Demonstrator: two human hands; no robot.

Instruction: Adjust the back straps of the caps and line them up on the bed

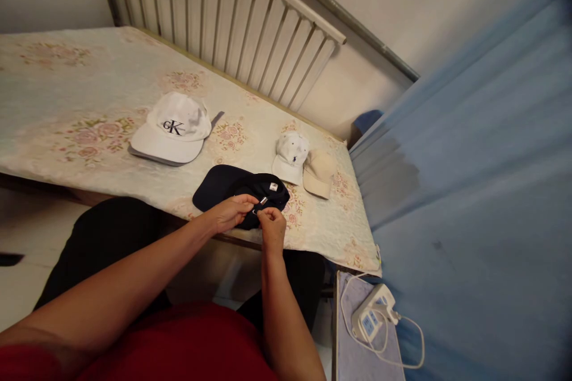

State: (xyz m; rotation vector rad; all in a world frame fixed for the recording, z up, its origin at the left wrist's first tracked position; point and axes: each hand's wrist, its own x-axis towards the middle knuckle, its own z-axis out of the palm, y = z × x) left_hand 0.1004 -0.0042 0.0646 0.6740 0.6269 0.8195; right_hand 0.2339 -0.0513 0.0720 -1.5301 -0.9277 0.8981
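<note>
A dark navy cap [223, 186] lies at the near edge of the table, its back strap turned toward me. My left hand [230, 212] is closed on the cap's rear edge beside the small metal buckle [263, 200]. My right hand [271, 225] pinches the strap just below that buckle. The two hands almost touch. The strap itself is mostly hidden by my fingers.
A white cap with a black logo [174, 128] lies farther back on the floral tablecloth [67, 101]. A small white cap [290, 156] and a beige cap [319, 174] sit to the right. A radiator [232, 18] lines the wall. A blue curtain [473, 190] hangs at right, a white power strip [373, 318] below.
</note>
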